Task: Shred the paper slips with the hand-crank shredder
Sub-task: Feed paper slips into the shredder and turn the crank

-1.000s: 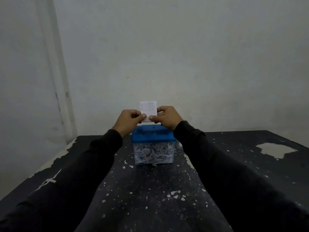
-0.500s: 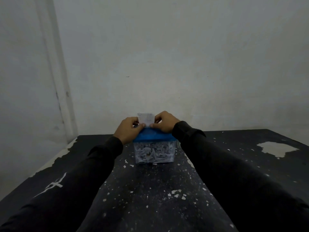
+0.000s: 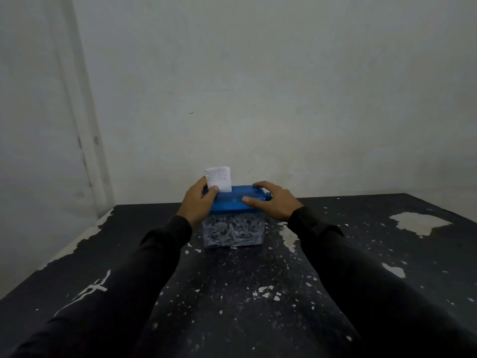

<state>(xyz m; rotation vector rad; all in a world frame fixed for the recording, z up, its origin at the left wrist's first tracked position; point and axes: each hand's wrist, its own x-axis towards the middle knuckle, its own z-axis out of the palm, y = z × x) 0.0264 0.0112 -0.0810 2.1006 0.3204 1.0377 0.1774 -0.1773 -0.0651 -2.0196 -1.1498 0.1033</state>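
Now left hand (image 3: 198,202) pinching paper slip (image 3: 219,178) upright in blue shredder (image 3: 233,215) slot, right hand (image 3: 273,202) spread, resting on lid, black chipped counter (image 3: 361,254), bare white wall (image 3: 258,86).

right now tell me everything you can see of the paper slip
The paper slip is small, white and thin, with faint printed lines like a receipt. It stands upright, slightly curled, with its lower edge in the left end of the shredder's blue lid. The left hand steadies it, thumb against its lower front. The right hand does not touch it.
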